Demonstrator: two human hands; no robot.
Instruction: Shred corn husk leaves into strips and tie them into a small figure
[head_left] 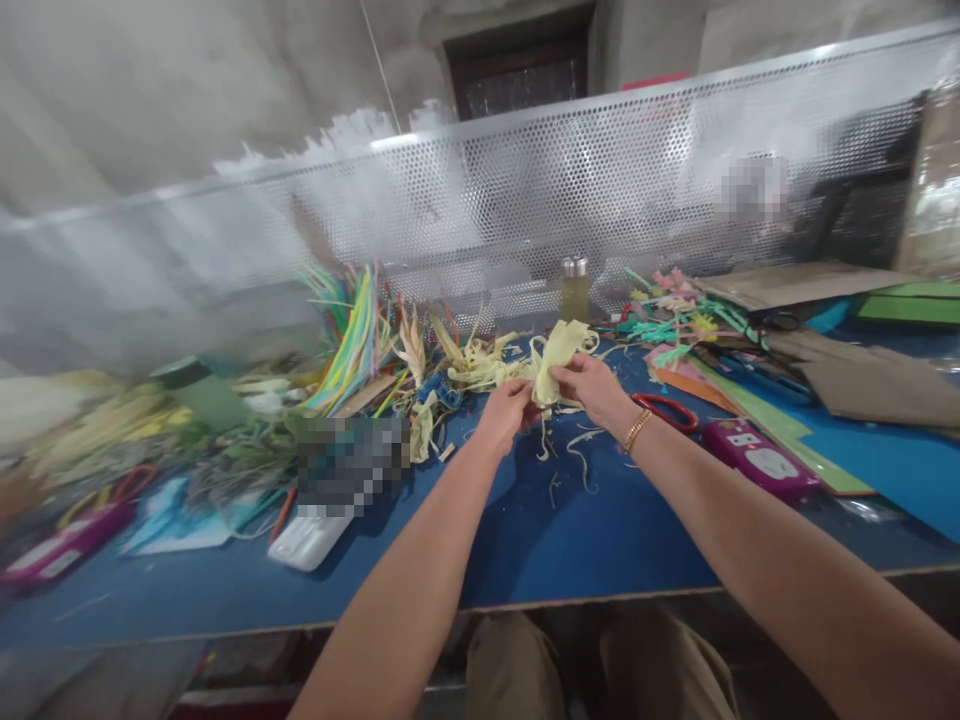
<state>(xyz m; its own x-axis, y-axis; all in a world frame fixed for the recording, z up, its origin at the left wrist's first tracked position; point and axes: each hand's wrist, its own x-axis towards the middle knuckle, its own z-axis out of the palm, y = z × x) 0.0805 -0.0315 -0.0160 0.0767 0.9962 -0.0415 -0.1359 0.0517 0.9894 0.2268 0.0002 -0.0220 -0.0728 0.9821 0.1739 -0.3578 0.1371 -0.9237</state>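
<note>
Above the blue tabletop (585, 545), a pale yellow corn husk (564, 345) is held up between my two hands, with curled strips at its sides. My left hand (511, 408) has its fingers closed on the lower left of the husk. The thumb and fingers of my right hand (589, 385) pinch its right edge. Thin curly husk scraps (581, 455) lie on the table below. Just behind my hands is a loose heap of yellow husk strips (480, 365). Red-handled scissors (666, 412) rest beside my right wrist.
To the right lie a purple case (759, 458), coloured paper sheets (795, 430) and brown cardboard (885, 375). A jar (574, 288) stands by the perforated metal panel (517, 200). Leftward are colourful strips (352, 345), a white device (311, 535) and a blurred pile of greenish fibres (247, 450).
</note>
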